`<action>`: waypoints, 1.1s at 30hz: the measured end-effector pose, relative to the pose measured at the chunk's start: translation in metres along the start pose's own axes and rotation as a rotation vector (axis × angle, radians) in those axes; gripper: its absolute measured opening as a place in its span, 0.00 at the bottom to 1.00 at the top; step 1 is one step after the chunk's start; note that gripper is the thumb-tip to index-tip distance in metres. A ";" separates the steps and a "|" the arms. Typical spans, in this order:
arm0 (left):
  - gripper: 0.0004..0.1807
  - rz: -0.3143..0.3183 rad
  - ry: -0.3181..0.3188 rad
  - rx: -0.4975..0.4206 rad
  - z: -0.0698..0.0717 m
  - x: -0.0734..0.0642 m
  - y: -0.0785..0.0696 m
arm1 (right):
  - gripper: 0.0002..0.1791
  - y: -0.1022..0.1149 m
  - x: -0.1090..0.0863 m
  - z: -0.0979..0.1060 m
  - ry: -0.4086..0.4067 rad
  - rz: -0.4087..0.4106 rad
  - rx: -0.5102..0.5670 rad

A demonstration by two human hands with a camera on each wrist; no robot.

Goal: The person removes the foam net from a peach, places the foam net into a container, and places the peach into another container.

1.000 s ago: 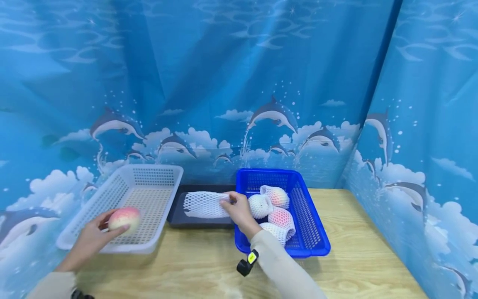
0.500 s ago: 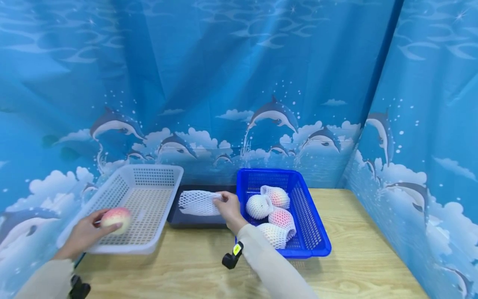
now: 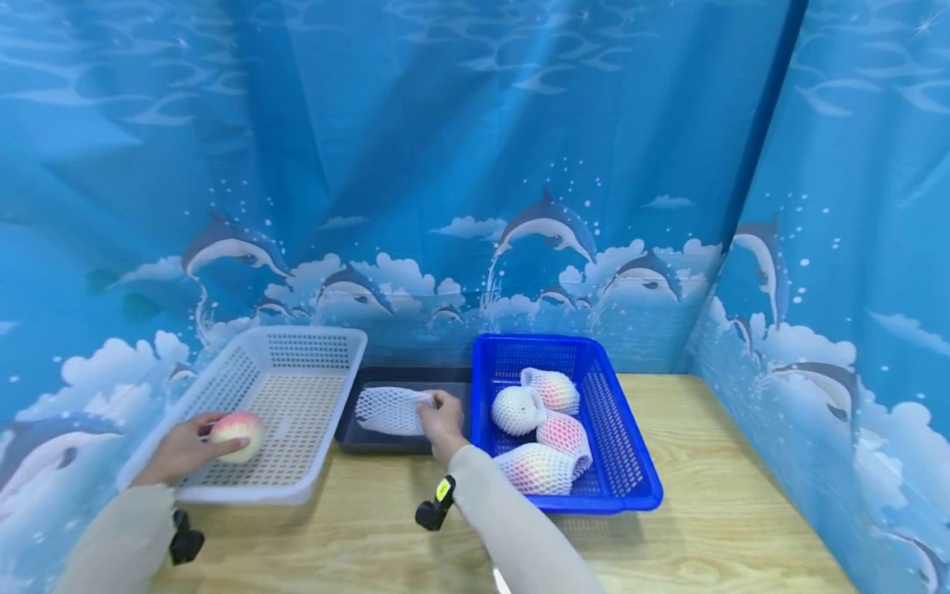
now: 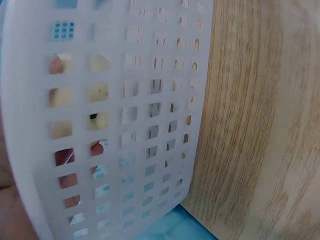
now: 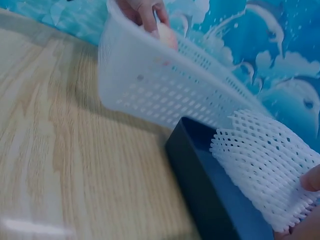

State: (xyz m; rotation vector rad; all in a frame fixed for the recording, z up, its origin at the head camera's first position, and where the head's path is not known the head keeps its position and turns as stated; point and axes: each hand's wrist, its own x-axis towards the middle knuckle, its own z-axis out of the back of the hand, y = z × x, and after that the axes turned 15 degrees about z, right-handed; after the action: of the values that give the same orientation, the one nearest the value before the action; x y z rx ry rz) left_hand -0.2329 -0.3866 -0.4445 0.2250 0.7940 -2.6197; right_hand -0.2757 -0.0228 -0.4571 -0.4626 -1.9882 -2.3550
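My left hand (image 3: 178, 452) grips a pink-and-cream peach (image 3: 239, 436) at the near left of the white plastic basket (image 3: 297, 412). Through the basket's holes, the left wrist view shows only bits of the peach and fingers. My right hand (image 3: 443, 422) pinches one end of a white foam fruit net (image 3: 391, 411) between thumb and fingers. The net lies flattened and extends leftward over the black tray (image 3: 393, 446). In the right wrist view the foam net (image 5: 265, 165) slants above the tray, its far end loose.
Right of the tray stands a blue basket (image 3: 623, 437) holding several peaches in foam nets (image 3: 517, 410). All the containers stand on a wooden table (image 3: 712, 462). A blue dolphin-print curtain (image 3: 416, 181) hangs behind and at the sides.
My right hand has moved left and slightly down with the foam net, away from the blue basket. My left hand and the peach have shifted slightly left.
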 end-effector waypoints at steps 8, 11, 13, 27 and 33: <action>0.54 0.027 0.000 -0.009 -0.006 0.008 0.002 | 0.09 -0.012 0.000 -0.005 -0.036 0.008 -0.037; 0.56 0.041 0.011 -0.021 -0.007 0.007 0.000 | 0.09 -0.017 0.003 -0.006 -0.041 0.006 -0.097; 0.57 0.050 0.014 -0.032 -0.007 0.006 -0.001 | 0.10 -0.019 0.005 -0.006 -0.045 -0.005 -0.128; 0.54 0.057 0.027 -0.048 -0.007 0.002 -0.005 | 0.22 -0.018 0.004 -0.003 0.005 -0.097 -0.195; 0.53 0.018 0.017 -0.040 -0.008 0.001 -0.005 | 0.15 -0.020 0.003 -0.006 0.048 -0.053 -0.317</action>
State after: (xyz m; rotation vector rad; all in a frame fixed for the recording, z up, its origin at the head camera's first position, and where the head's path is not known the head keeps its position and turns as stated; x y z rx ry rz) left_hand -0.2354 -0.3788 -0.4486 0.2426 0.8451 -2.5861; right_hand -0.2843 -0.0238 -0.4766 -0.3605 -1.6304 -2.6983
